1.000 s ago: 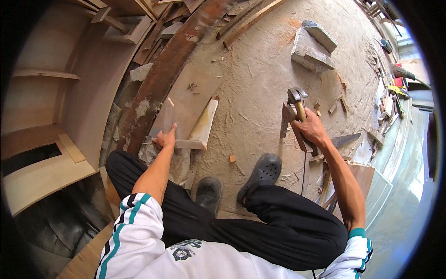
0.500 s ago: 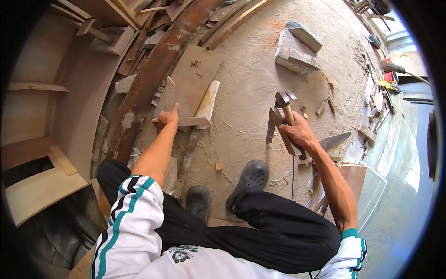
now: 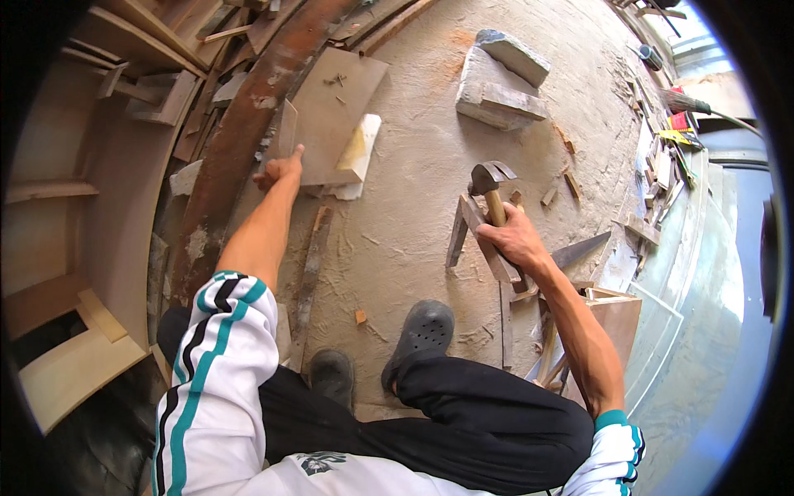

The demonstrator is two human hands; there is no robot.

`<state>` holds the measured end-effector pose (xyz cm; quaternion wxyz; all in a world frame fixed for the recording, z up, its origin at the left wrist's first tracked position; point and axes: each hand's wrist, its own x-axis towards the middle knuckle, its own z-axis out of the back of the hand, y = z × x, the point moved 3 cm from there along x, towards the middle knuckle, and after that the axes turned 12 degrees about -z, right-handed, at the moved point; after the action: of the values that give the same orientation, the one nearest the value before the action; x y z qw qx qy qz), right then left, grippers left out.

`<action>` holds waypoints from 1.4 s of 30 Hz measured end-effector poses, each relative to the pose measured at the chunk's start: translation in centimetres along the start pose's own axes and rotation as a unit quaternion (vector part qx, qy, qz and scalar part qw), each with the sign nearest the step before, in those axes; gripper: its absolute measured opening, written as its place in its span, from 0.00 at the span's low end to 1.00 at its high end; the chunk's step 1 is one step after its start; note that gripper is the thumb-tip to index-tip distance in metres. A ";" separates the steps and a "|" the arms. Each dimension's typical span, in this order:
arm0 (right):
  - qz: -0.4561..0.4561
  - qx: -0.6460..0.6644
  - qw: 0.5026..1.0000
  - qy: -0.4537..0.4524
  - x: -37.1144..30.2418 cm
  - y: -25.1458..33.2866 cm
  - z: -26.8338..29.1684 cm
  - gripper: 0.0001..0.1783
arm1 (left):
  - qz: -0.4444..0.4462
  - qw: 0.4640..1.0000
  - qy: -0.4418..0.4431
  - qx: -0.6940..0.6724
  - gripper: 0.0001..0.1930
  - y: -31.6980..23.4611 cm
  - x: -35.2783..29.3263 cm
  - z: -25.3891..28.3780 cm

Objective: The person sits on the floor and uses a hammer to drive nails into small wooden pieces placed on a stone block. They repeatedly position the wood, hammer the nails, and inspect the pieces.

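My left hand [image 3: 281, 169] is closed around the near end of a thin upright wooden strip [image 3: 288, 124], beside a flat brown wooden panel [image 3: 331, 124]. Several nails [image 3: 337, 80] lie on the panel's far part. A pale wood block [image 3: 364, 149] sits along its right edge. Over on the right, my right hand [image 3: 514, 236] grips a claw hammer [image 3: 495, 202] by its handle, the metal head pointing up and away. Directly under that hand are dark wooden pieces [image 3: 486, 240] joined at an angle; I cannot tell whether the hand also holds them.
A handsaw blade [image 3: 581, 248] lies right of my right hand. Concrete blocks [image 3: 504, 83] stand farther off. Wooden cabinetry [image 3: 124, 165] rises at the left, next to a rusty beam [image 3: 248, 124]. Glass sheets [image 3: 695, 273] lean at the right. Scraps [image 3: 550, 196] dot the floor.
My left hand and the wood by it have shifted forward, uncovering more of a narrow board on the floor. The view has swung slightly right. My right hand still holds the hammer.
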<state>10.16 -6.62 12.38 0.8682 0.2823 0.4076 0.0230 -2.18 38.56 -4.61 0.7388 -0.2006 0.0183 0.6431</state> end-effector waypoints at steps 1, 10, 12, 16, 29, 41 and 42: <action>0.001 -0.012 1.000 -0.007 0.1 0.1 0.2 0.26 | -0.004 1.000 -0.021 0.006 0.50 -1.0 1.2 -0.4; 0.001 0.065 0.997 -0.031 3.5 -1.8 6.2 0.25 | -0.032 0.999 -0.040 0.015 0.51 -6.1 3.6 -2.7; 0.002 0.140 0.990 -0.017 4.4 -1.8 6.9 0.20 | -0.028 0.988 -0.142 0.062 0.50 -6.1 3.0 -2.2; -0.017 0.188 0.982 -0.010 5.6 -2.8 10.1 0.13 | -0.245 0.947 -0.181 0.102 0.44 -12.5 -0.4 0.8; -0.054 0.151 0.981 -0.112 9.6 -7.0 18.9 0.23 | -0.160 0.944 0.226 -0.182 0.52 -29.8 -17.3 -10.6; -0.146 0.059 0.972 -0.177 9.9 -0.9 29.2 0.25 | 0.120 0.883 0.232 -0.390 0.36 -38.5 -25.8 -13.5; -0.151 0.045 0.969 -0.188 10.3 -0.2 29.9 0.25 | 0.111 0.876 0.241 -0.403 0.37 -38.5 -25.3 -14.5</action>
<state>38.53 -18.09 20.26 0.9090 0.2552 0.2758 -0.1804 33.72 6.52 -0.19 0.4901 -0.6265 -0.0431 0.6045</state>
